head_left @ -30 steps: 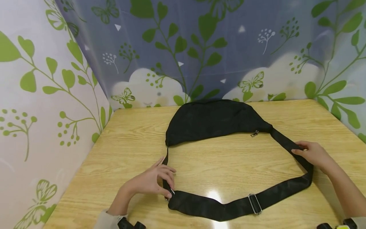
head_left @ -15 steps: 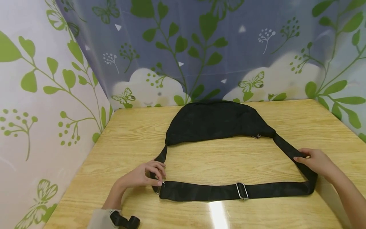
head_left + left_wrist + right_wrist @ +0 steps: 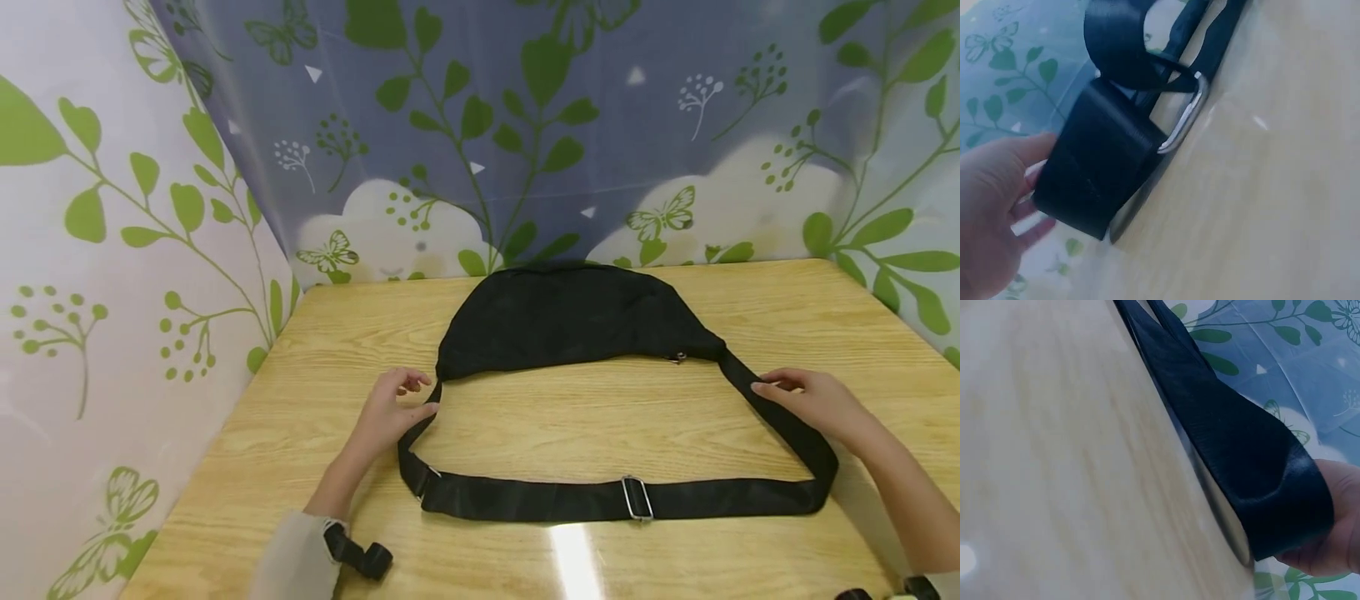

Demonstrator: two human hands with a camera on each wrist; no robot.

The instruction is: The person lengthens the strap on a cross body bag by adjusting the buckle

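Observation:
A black waist bag [image 3: 577, 321] lies at the back of the wooden table in the head view, its strap [image 3: 536, 500] spread in a wide loop towards the front. My left hand [image 3: 386, 412] is at the strap's left side below the bag's corner, thumb reaching over the webbing and fingers loosely bent apart from it. On the right, my right hand [image 3: 817, 404] pinches the outer edge of the strap between thumb and fingers. A metal slider [image 3: 637, 498] sits on the front stretch. In the left wrist view a metal ring [image 3: 1185, 119] joins the folded webbing.
The wooden table [image 3: 585, 417] bears the bag and strap, with a light reflection near its front. A patterned cloth backdrop [image 3: 555, 142] rises directly behind the bag, and a pale leaf-printed one [image 3: 127, 275] stands along the left.
My left hand has let go near the metal ring and moved up the strap's left side. The strap's front stretch has been straightened. My right hand has shifted slightly up along the strap.

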